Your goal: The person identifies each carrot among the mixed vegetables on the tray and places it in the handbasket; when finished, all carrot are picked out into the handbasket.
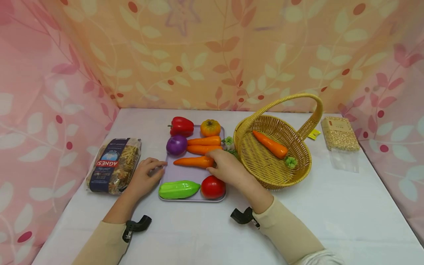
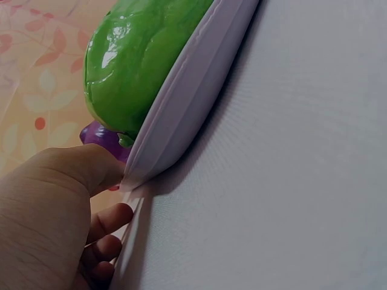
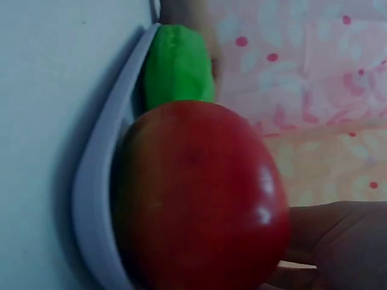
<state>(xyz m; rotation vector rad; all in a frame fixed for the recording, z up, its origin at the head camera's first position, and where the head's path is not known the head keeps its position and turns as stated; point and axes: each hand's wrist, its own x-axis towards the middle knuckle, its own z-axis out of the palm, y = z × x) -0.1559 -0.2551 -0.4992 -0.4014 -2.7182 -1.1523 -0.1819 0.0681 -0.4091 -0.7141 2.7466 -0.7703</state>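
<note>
The right hand [image 1: 228, 167] grips a carrot [image 1: 190, 162] over the tray [image 1: 185, 174]; the left hand [image 1: 147, 176], loose, touches its edge. Two more carrots [image 1: 203, 141] lie behind, a tomato [image 1: 213, 187] in front; a basket [image 1: 260, 162] stands close right, a pasta bag [image 1: 114, 165] left.

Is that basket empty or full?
Neither: the basket holds one carrot. The head view shows it lying inside, with bare weave around it.
</note>
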